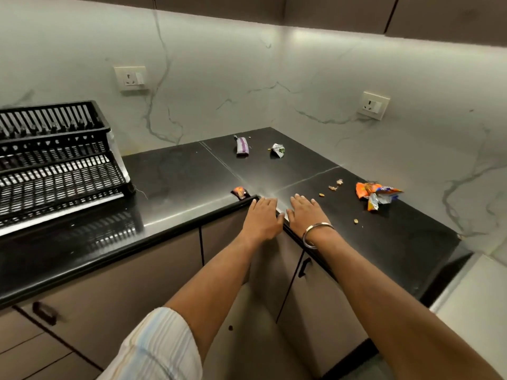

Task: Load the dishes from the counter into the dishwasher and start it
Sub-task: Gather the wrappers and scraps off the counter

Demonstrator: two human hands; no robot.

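My left hand [262, 218] and my right hand [306, 213] lie palm down, side by side, on the inner corner of the black L-shaped counter [192, 182]. Both hold nothing and their fingers are stretched out flat. A metal bangle [315, 233] circles my right wrist. No dishes show on the counter. A black two-tier dish rack [55, 157] stands at the left with nothing in it. No dishwasher is in view.
Litter lies on the counter: an orange snack packet [377, 194] at right, a purple wrapper [242, 146] and a crumpled foil wrapper [277, 150] near the back, a small orange wrapper [239, 192] by my left hand, scattered crumbs [334, 186]. Cabinet doors with dark handles [304, 267] sit below. Two wall sockets [131, 78].
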